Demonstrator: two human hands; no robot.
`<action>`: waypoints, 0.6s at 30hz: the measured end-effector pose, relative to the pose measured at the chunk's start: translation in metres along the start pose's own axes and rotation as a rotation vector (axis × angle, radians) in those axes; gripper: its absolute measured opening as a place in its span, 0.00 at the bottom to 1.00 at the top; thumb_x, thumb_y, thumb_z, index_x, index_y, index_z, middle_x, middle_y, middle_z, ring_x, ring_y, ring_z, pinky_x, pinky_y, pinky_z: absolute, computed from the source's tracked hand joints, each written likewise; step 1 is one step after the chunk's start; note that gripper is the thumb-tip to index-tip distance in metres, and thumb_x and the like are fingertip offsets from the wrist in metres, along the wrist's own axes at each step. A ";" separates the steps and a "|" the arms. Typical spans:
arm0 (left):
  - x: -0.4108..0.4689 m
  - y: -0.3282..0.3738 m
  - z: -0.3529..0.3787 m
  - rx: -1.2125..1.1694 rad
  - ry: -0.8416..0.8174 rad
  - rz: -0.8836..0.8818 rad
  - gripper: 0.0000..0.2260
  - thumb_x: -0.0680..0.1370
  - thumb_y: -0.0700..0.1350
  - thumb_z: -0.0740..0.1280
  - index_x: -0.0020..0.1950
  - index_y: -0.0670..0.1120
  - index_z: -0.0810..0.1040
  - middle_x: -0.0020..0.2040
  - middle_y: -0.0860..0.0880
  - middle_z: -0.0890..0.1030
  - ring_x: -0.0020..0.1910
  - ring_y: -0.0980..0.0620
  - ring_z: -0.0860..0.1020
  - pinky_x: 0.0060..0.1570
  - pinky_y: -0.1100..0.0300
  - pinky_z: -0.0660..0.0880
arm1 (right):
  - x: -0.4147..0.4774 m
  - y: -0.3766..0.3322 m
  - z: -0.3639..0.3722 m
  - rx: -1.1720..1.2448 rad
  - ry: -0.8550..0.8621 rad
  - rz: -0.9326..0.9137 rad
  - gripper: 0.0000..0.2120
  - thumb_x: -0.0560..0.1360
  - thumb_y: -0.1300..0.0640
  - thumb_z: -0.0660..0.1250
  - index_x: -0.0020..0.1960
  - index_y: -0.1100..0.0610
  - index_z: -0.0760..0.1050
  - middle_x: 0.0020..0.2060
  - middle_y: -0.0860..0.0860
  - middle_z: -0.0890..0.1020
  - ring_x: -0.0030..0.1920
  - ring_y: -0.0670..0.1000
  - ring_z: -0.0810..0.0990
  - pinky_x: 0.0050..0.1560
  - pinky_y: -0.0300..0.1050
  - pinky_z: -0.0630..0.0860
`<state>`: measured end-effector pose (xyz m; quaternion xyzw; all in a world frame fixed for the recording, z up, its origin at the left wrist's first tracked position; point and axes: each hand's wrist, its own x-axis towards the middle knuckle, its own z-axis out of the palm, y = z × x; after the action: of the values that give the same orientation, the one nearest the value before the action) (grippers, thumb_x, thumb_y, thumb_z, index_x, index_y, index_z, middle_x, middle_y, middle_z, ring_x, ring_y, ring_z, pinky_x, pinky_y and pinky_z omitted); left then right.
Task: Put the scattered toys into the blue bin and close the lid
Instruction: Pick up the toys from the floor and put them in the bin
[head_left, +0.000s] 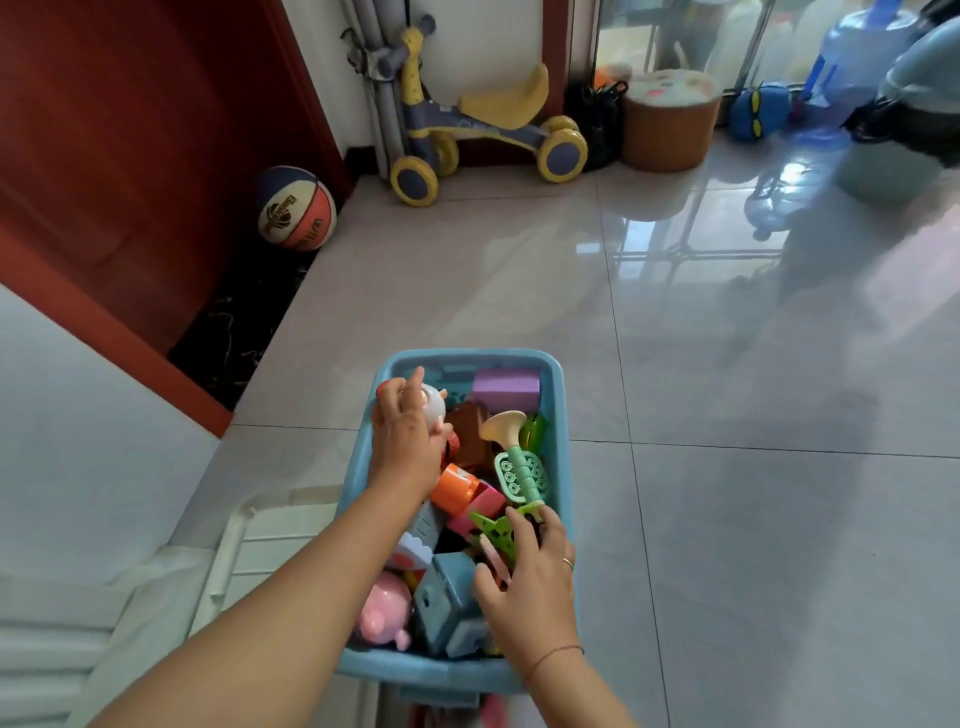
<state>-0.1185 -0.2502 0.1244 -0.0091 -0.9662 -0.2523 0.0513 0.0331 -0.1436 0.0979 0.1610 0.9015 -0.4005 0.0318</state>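
The blue bin (551, 364) stands open on the tiled floor in front of me, filled with several toys. My left hand (405, 441) grips a white and red toy figure (435, 408) over the bin's far left corner. My right hand (530, 582) lies over the near right part of the bin, its fingers curled around a green flat toy piece (493, 527) and a pink piece. A green and cream toy trumpet (511, 457) lies among the toys, with a purple block (506, 387), an orange piece (454, 488), a pink pig (387, 608) and a grey-blue block (441, 603).
A white slatted lid or rack (265, 540) lies on the floor left of the bin. A basketball (296, 208) sits by the red door. A yellow ride-on bike (483, 124), a brown stool (670, 119) and a water jug (862, 57) stand at the back.
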 end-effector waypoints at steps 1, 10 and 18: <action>0.002 -0.002 0.002 -0.003 -0.003 -0.006 0.31 0.75 0.42 0.67 0.74 0.49 0.58 0.69 0.45 0.60 0.65 0.43 0.65 0.64 0.52 0.68 | -0.005 0.003 -0.001 0.014 0.023 -0.046 0.29 0.69 0.46 0.61 0.69 0.47 0.63 0.72 0.49 0.54 0.70 0.52 0.58 0.70 0.45 0.59; 0.023 0.004 0.023 0.055 -0.030 -0.036 0.31 0.78 0.43 0.64 0.76 0.49 0.51 0.74 0.43 0.53 0.70 0.42 0.59 0.66 0.50 0.66 | -0.014 0.030 0.018 -0.427 -0.087 -0.282 0.23 0.69 0.41 0.57 0.51 0.53 0.82 0.51 0.49 0.84 0.53 0.49 0.82 0.71 0.52 0.50; 0.053 0.004 0.068 0.292 -0.221 -0.058 0.32 0.81 0.53 0.51 0.76 0.46 0.34 0.78 0.46 0.38 0.76 0.45 0.37 0.68 0.40 0.30 | -0.010 0.049 0.032 -0.409 0.120 -0.444 0.23 0.78 0.44 0.45 0.44 0.48 0.79 0.49 0.45 0.84 0.56 0.47 0.72 0.70 0.48 0.54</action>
<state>-0.1779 -0.2141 0.0724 -0.0013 -0.9922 -0.1084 -0.0619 0.0559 -0.1384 0.0433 -0.0261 0.9768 -0.1977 -0.0779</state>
